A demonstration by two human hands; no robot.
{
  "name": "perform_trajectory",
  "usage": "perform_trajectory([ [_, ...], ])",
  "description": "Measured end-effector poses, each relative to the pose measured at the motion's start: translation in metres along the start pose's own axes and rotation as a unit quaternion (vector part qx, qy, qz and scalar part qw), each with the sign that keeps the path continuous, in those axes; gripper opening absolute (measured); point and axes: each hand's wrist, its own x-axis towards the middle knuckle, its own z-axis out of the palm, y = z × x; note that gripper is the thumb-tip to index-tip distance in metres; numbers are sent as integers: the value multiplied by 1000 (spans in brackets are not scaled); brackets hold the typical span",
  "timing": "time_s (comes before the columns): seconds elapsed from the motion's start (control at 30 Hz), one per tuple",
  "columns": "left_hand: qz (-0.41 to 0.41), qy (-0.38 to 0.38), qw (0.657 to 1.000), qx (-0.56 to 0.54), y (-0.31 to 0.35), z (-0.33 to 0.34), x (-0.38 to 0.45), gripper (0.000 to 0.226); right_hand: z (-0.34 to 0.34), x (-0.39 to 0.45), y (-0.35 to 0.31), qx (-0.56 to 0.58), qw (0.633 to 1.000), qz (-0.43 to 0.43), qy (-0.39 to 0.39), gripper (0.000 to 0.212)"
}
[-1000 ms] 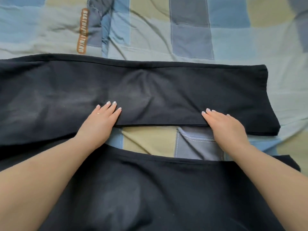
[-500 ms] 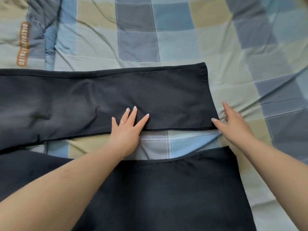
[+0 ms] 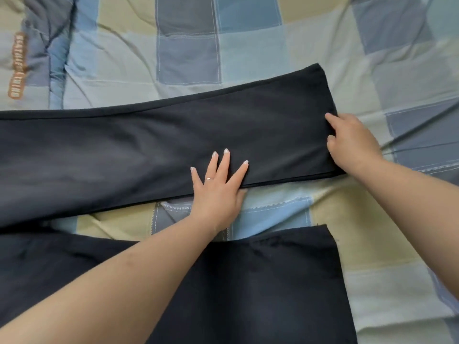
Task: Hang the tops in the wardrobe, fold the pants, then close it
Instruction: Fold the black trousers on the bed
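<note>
Black pants (image 3: 124,155) lie spread on the bed, legs running left to right with a gap between them. The far leg (image 3: 273,125) ends in a hem at the right, and the near leg (image 3: 260,281) lies under my left forearm. My left hand (image 3: 218,189) presses flat on the far leg's near edge, fingers straight and spread, a ring on one finger. My right hand (image 3: 352,142) is at the far leg's hem, its index finger and thumb curled onto the cloth edge. No tops or wardrobe are in view.
A checked quilt (image 3: 248,50) in blue, grey and beige covers the bed under and around the pants, creased in places. An orange printed label (image 3: 17,68) sits on it at the far left. Quilt shows between the two legs (image 3: 273,209).
My right hand has moved from the hem's near corner up to the middle of the hem and curled onto it. My left hand has slid right along the far leg.
</note>
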Motion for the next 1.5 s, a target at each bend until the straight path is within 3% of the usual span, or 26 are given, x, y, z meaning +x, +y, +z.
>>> perform_trajectory([
  [0.1, -17, -74, 996, 42, 10, 12, 7, 68, 2, -9, 24, 28, 998, 34, -53, 45],
  [0.27, -3, -124, 992, 23, 3, 1, 9, 73, 7, -74, 2, 146, 988, 56, -2, 64],
  [0.4, 29, -65, 997, -31, -7, -13, -27, 67, 32, -170, 4, 218, 968, 123, -9, 60],
  [0.53, 105, -24, 994, 4, -34, 11, -126, 65, 47, -248, 0, 236, 958, 158, -36, 65],
  [0.7, 65, -97, 991, 63, -66, 41, -221, 71, 41, -278, -9, 158, 978, 81, -112, 82],
  [0.87, 44, -145, 988, 39, -47, 38, -229, 69, 23, -261, 21, 104, 992, 10, -63, 60],
  [0.97, 46, -159, 986, -2, -24, 40, -228, 68, 22, -256, 44, 44, 996, 41, -68, 45],
  [1.07, 75, -152, 985, 3, -27, 45, -231, 68, 26, -259, 37, -22, 991, 90, -97, 50],
  [1.17, 76, -166, 983, 12, -65, 39, -242, 73, 39, -272, -3, -114, 988, 44, -90, 59],
  [1.3, 80, -146, 986, 27, -134, 23, -261, 73, 66, -300, -88, -151, 986, -30, -72, 66],
  [1.4, 96, -117, 988, 11, -202, -2, -291, 70, 97, -331, -181, -49, 993, -10, -103, 58],
  [1.5, 70, -66, 988, -123, -263, -29, -329, 62, 124, -371, -269, 100, 981, 15, -164, 47],
])
